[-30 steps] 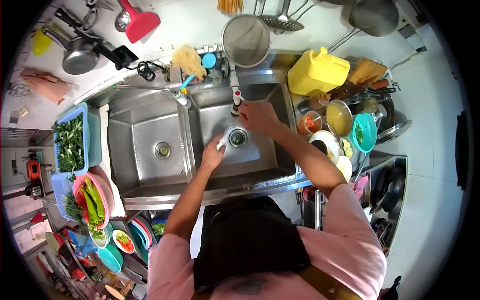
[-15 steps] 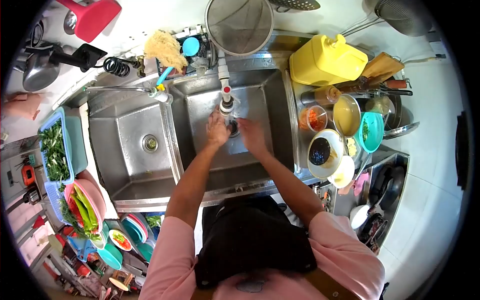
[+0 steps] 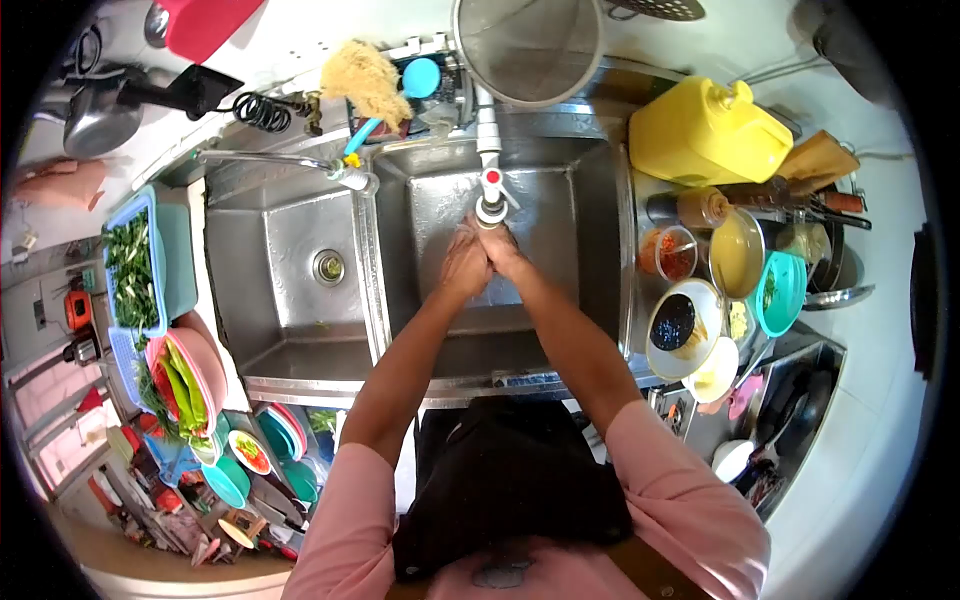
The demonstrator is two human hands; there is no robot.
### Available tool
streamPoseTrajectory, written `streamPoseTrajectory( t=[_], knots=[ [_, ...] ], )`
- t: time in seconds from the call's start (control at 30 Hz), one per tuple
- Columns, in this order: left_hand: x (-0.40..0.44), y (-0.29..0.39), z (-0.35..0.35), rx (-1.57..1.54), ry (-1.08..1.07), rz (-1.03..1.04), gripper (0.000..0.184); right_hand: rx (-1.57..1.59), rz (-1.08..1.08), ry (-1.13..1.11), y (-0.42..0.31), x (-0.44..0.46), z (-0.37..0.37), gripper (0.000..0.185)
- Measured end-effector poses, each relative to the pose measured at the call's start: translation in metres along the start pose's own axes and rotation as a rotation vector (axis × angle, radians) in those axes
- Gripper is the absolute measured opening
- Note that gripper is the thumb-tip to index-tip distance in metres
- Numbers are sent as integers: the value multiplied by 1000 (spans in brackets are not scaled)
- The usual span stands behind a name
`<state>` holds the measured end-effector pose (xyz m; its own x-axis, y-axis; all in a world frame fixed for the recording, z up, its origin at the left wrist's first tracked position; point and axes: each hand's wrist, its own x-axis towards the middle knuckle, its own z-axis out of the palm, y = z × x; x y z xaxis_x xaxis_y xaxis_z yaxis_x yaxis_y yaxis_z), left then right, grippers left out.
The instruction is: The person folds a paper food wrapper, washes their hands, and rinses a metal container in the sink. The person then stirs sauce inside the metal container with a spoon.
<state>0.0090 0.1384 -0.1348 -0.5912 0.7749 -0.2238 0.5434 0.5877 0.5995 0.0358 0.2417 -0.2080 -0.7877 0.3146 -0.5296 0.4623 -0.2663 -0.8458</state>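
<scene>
My left hand [image 3: 466, 262] and my right hand [image 3: 502, 248] are pressed together over the right sink basin [image 3: 555, 235], just below a white tap [image 3: 490, 210] with a red dot on its handle. The left fingers look stretched toward the tap, lying against the right hand. Most of the right fingers are hidden behind the tap outlet and the left hand. I see no object held in either hand. Whether water is running is hard to make out. The basin's drain is covered by my hands.
A second basin [image 3: 300, 250] lies left, with a metal faucet [image 3: 270, 157] above. A yellow jug [image 3: 700, 135] stands right, above bowls of sauces including a teal bowl [image 3: 782, 292]. Chopped greens [image 3: 130, 265] fill a blue basket at left. A large strainer [image 3: 528, 50] hangs behind.
My hands, apart on either side of the drain half a second ago, have come together under the tap. The whole view has shifted slightly, with the scene moving right.
</scene>
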Motion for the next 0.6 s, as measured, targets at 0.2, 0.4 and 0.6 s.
streamPoseTrajectory(
  t=[0.2,0.4,0.6],
  knots=[
    [7,-5,15,67,85,10,56,-93,-101,322,39,12,15,34],
    [10,-4,23,-858,-99,-361,39,250,-79,185,-18,15,-21,19],
    [24,17,-24,-1113,-15,-657,49,124,-239,93,-46,-78,64,56]
  ],
)
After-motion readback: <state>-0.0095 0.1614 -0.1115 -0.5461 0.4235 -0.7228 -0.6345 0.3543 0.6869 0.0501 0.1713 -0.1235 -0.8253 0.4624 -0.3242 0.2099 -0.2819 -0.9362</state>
